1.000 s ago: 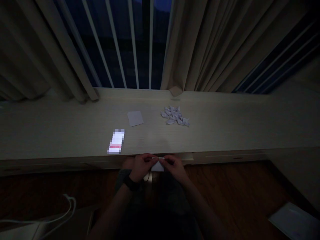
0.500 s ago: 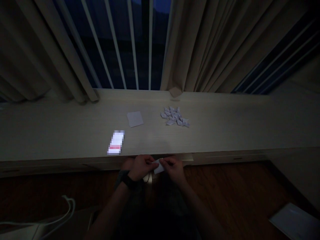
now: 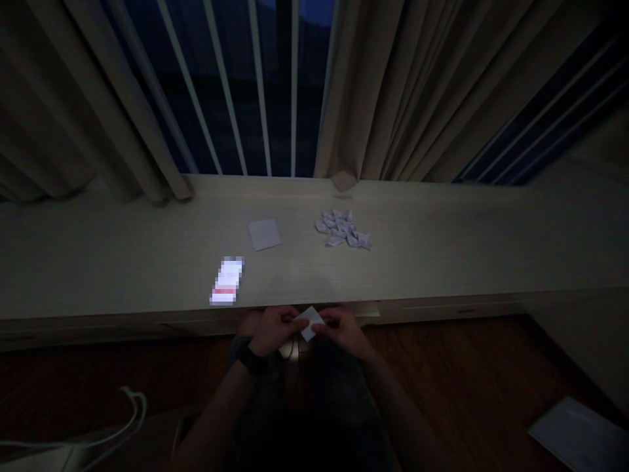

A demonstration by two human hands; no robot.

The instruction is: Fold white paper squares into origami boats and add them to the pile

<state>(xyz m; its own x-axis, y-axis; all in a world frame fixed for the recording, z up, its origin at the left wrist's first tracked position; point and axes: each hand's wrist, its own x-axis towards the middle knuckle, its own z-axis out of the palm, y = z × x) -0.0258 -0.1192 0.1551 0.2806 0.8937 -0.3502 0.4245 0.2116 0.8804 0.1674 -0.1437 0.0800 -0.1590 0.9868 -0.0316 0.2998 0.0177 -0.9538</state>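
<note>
Off the six o'clock side of the bench (image 3: 432, 249), the left hand (image 3: 273, 330) pinches the paper (image 3: 311, 316) at nine, the right hand (image 3: 346, 333) at three. It looks light, crisp, easily creased; best held by opposite corners.

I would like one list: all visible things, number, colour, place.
curtains: several, beige, top
window bars: several, pale, top
ledge: 1, pale, below curtains
folded papers: several, white, ledge
flat paper: count unclear, white, ledge, beside folded papers
pixelated rectangle: 1, white and red, ledge
cable: count unclear, white, lower left
flat object: 1, pale, lower right
floor: 1, brown, bottom
held paper: 1, white, lower centre
wristband: 1, black, left wrist
left hand: 1, bare, paper's left
right hand: 1, bare, paper's right
</note>
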